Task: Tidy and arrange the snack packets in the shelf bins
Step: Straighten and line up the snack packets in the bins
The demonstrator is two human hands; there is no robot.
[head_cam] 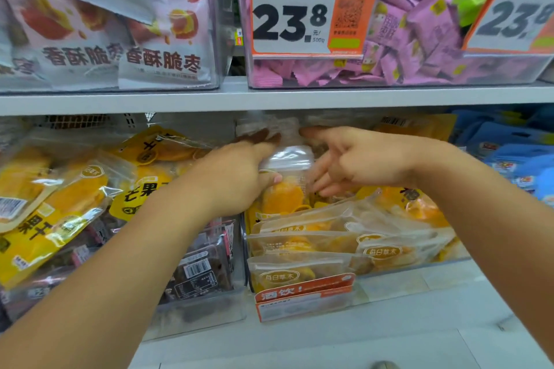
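Packet in hand: clear-topped mango snack packet [286, 177], standing upright at the back of the lower middle bin [419, 262], behind a row of like packets [302, 244] lying stacked toward the front.
Handling, judged: light; soft film pouch with loose contents, so it will buckle if squeezed at the middle; glossy surface, likely slippery.
Where to hold, judged: by the flat sealed top band or by both side edges, where the film is stiffest.
Left hand [239, 171]: fingers reach along the packet's left edge and behind it, thumb [271, 179] pressed on the front face; it grasps the packet.
Right hand [353, 159]: fingers spread and relaxed, fingertips [322, 186] at the packet's right edge; contact looks light, and no curl round the packet is seen. Released, steadying at most.
Neighbouring stock: yellow mango packets [60, 189] heaped untidily in the left bin over dark packets [198, 269].
Upper shelf: pink sweets bin [389, 75] with price card [299, 9].
Risk, judged: the packet could slump forward onto the front row if let go.
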